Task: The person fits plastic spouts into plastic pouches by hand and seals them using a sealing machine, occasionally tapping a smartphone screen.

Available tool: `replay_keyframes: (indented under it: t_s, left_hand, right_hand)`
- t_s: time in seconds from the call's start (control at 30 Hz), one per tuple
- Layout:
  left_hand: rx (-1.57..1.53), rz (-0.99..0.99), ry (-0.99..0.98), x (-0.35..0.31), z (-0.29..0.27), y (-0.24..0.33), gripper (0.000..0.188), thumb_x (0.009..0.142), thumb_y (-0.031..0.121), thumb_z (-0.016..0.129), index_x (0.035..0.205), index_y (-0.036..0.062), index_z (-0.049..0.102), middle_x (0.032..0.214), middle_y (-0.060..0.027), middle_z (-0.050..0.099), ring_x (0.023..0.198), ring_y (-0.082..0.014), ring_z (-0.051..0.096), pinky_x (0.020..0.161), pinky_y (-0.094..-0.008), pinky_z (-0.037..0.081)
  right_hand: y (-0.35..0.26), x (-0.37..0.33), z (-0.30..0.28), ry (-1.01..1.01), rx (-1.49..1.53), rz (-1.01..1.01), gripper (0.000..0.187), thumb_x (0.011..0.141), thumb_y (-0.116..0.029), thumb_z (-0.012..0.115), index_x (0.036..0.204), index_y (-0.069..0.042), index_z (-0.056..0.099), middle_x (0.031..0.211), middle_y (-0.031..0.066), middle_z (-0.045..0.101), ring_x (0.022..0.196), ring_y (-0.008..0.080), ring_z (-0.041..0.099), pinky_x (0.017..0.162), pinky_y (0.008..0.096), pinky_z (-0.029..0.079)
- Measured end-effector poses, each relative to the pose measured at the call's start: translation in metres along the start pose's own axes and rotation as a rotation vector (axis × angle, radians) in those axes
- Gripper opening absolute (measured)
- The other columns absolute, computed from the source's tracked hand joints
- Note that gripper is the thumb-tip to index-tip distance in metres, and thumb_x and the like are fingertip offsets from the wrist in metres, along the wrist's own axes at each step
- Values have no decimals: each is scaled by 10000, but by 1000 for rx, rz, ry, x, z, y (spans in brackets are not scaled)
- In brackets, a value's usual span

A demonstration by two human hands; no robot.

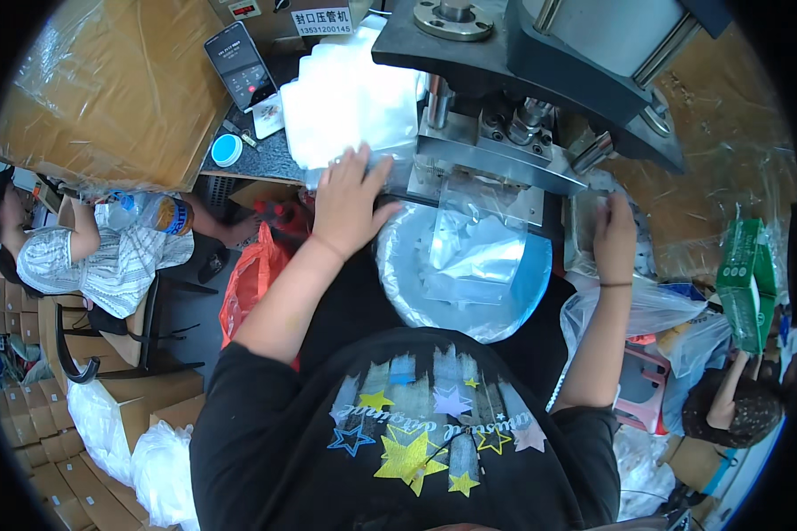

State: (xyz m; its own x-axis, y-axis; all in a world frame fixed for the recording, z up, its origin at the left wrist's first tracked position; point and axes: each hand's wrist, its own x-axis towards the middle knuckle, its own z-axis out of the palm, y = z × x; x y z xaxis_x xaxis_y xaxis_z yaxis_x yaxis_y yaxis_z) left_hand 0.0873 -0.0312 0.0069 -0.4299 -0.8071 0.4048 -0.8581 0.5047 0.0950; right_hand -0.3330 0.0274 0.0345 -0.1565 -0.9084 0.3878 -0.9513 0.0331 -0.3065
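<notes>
My left hand (pixel 352 199) lies open, fingers spread, on the near edge of a stack of clear, whitish plastic sheets (pixel 350 106). To the right, my right hand (pixel 615 237) is beside a clear plastic box (pixel 581 226), its fingers curled together; what they hold, if anything, is hidden. Between the hands, a clear plastic piece (pixel 478 243) hangs from under the metal press (pixel 496 146) over a round basin (pixel 403 296) at my lap. Clear film lines the basin, and more shiny clear pieces seem to lie inside.
The press's heavy upper plate (pixel 540 75) overhangs the work spot. A phone (pixel 239 66) and a round blue-topped tub (pixel 227 150) are left of the sheets. A red bag (pixel 255 274) hangs by my left arm. Large cartons (pixel 106 88) stand around; other people sit at both sides.
</notes>
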Motion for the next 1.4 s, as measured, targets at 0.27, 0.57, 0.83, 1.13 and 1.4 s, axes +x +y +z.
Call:
replay_keyframes:
  t_s: [0.27, 0.57, 0.83, 1.13, 1.4]
  left_hand:
    - [-1311, -421, -130, -36, -27, 34, 112, 993, 87, 612, 1049, -7, 641, 984, -32, 689, 887, -76, 633, 799, -240, 515]
    - [-1461, -252, -418, -32, -31, 96, 181, 981, 154, 643, 1007, -23, 670, 922, -65, 712, 850, -112, 669, 796, -270, 541]
    - [-1886, -371, -762, -40, -33, 120, 265, 1041, 235, 554, 1128, -6, 620, 1018, -123, 710, 960, -204, 705, 847, -318, 567]
    - [-1957, -435, -916, -43, -26, 127, 297, 1056, 268, 515, 1151, 1, 602, 1054, -135, 700, 964, -229, 712, 849, -343, 578]
    - [-1996, -567, -944, -37, -7, 122, 199, 1010, 141, 581, 1158, 11, 609, 1031, -141, 703, 927, -238, 722, 802, -342, 597]
  right_hand:
    - [-71, -42, -18, -29, 868, -3, 244, 889, -51, 715, 1100, -10, 600, 1052, 108, 664, 917, 149, 614, 775, 267, 503]
    - [-145, -29, -46, -117, 800, -126, 148, 921, -143, 686, 975, -13, 641, 889, 60, 624, 751, 130, 556, 694, 256, 454]
    - [-118, -36, -63, -201, 752, -151, 152, 931, -136, 674, 911, 9, 636, 779, 41, 622, 722, 126, 577, 647, 281, 450]
    - [-107, -28, -73, -408, 514, -404, 188, 946, -189, 628, 917, -5, 651, 772, 109, 622, 723, 262, 584, 687, 355, 451]
    - [-35, 3, -38, -95, -92, -119, 261, 941, -189, 604, 1162, -53, 632, 1163, 198, 623, 1021, 395, 624, 859, 458, 502]
